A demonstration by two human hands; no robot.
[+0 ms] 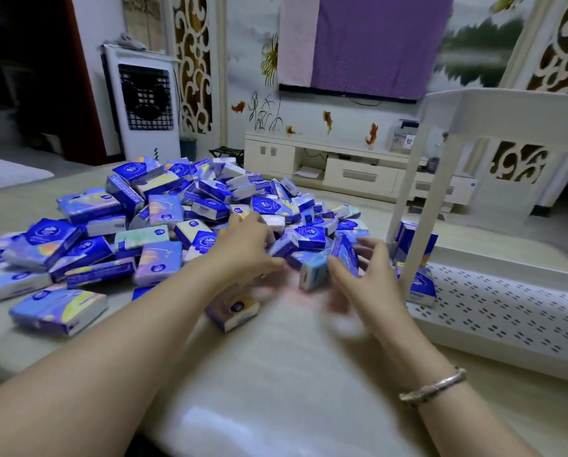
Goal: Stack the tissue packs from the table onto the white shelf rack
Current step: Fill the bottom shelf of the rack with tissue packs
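Note:
A big heap of blue and purple tissue packs covers the left and middle of the table. My left hand reaches into the heap's near edge, thumb and fingers curled round a purple pack. My right hand is spread beside it, thumb touching a light-blue pack and fingers behind an upright blue pack. The white shelf rack stands on the table at the right. A few packs are stacked at the left end of its perforated lower shelf.
One loose pack lies under my left forearm, another near the left front. The rack's post rises just right of my right hand, under its upper shelf. A TV cabinet stands behind.

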